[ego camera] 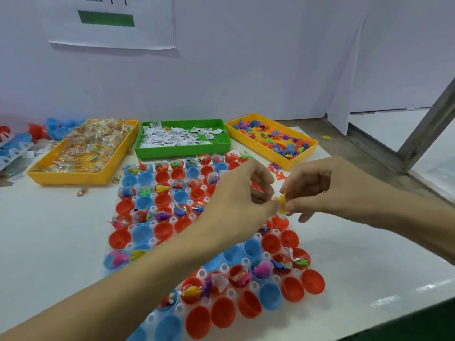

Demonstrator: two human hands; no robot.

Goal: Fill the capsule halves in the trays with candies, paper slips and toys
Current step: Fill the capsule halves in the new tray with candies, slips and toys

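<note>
Above the capsule tray, over its right side, we hold one yellow toy between both hands: left hand and right hand each pinch it at the fingertips, left grip on its lower edge, right grip on its side. We judge the two-handed hold serves to separate or orient the toy before dropping it into a capsule half. Its long axis runs roughly vertical, one spiky end up, the other down toward the tray; which end is the head we cannot tell. Three supply bins sit at the back of the surface, within reach: candies, slips, toys. Many halves remain unfilled, mostly near us.
</note>
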